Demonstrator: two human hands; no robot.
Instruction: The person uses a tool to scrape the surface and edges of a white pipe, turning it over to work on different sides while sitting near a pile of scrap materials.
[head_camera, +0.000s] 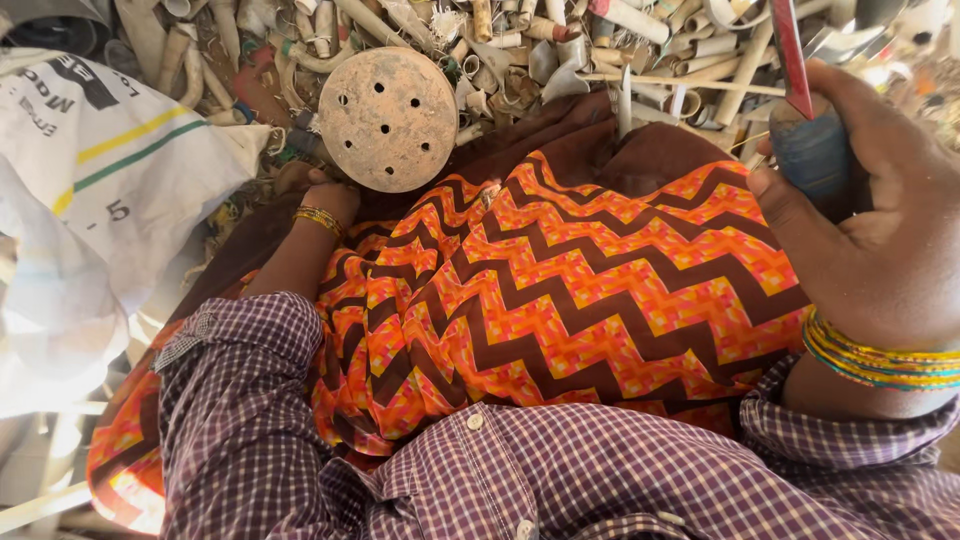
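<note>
Closed tight, the right hand's (880, 230) grip wraps the dark blue handle (812, 155) of a tool with a red metal shaft (792, 60), held upright near the lens. Left hand (325, 195) sits low beside the round, dusty brown disc with 7 holes (388, 118) (its fingers are hidden under the disc's edge, so I cannot tell whether they clasp it). That disc stands tilted against the heap of cut white and grey pipe scraps (560, 45), above the orange zigzag-patterned cloth (580, 290) over the lap. A white woven sack (90, 170) lies to the left.
</note>
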